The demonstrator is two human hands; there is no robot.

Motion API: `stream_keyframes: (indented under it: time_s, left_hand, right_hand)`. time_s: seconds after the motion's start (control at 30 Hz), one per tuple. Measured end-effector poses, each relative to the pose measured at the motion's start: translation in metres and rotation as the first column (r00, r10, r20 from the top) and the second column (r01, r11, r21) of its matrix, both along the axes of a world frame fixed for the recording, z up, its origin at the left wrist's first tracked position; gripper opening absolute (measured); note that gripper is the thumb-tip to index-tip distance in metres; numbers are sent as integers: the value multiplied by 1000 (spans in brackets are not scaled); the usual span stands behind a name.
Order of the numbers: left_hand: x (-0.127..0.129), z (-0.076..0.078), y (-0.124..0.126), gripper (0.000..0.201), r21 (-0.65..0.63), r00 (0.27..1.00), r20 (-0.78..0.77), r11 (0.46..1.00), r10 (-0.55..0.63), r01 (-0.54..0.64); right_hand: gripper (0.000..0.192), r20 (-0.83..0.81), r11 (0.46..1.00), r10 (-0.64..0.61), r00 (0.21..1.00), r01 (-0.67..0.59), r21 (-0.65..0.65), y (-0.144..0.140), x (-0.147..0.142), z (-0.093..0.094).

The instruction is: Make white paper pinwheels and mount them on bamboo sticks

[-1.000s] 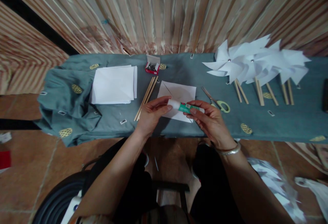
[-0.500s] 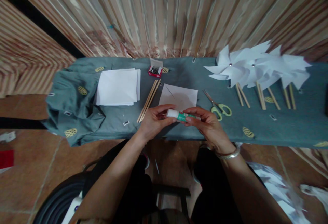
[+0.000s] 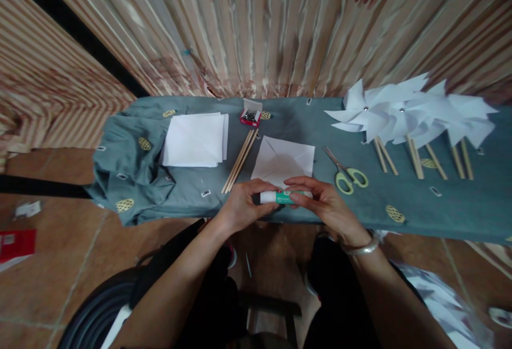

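Glue stick (image 3: 280, 197) drawn nearer table edge (image 3: 248, 220), both hands gripping

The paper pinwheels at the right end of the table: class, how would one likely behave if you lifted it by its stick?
The paper pinwheels look light: thin white sheet on slim wooden sticks. The folded vanes would probably flex and crease easily if squeezed, so they seem fragile. Lifted by the stick, one would likely feel top-heavy and wobble, since the wide head sits at one end.
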State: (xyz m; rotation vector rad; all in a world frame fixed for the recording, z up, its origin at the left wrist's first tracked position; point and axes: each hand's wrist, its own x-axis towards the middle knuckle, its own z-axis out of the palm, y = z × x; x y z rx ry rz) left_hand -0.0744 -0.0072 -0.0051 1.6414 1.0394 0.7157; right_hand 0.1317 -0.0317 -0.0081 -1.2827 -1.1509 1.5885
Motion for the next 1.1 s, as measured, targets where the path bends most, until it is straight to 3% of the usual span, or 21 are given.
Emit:
stream_keyframes:
  time_s: [0.13,0.2,0.27,0.33,0.5,0.77,0.87,0.97,1.03,1.1]
  left_hand:
    - [-18,-5,13,28,34,977,-24,977,210,-209]
    - [-34,-7,22,34,102,911,-112,917,396,-386]
    - [-50,-9,31,32,229,835,-183,849,519,-477]
    - [-63,-9,35,30,348,783,-255,810,567,-472]
    - [-74,-11,34,27,526,639,-496,789,588,-318]
    - [-75,-15,29,25,542,558,-649,829,517,-137]
    - [-73,-10,27,35,597,578,-608,793,545,-120]
    - [-53,-6,21,39,659,706,-503,750,498,-59]
    - [-31,-9,14,27,651,822,-466,756,328,67]
    - [-9,-14,8,23,614,864,-483,758,139,221]
  right_hand:
    - [35,2,990,-123,992,123,68,3,4,-2]
    - [35,-9,985,-156,988,156,73,4,8,-2]
    - [35,2,982,-170,986,169,84,4,11,-2]
    - [35,16,980,-177,984,175,95,3,14,-2]
    - [34,31,974,-196,980,191,118,1,16,-3]
    - [32,92,971,-190,977,174,163,-3,24,-6]
    - [31,180,962,-198,963,156,222,-6,28,-10]
    - [28,430,938,-244,869,98,333,-8,31,-14]
    - [24,573,905,-276,772,8,425,-9,32,-15]
    - [23,642,863,-293,708,-93,496,-10,33,-16]
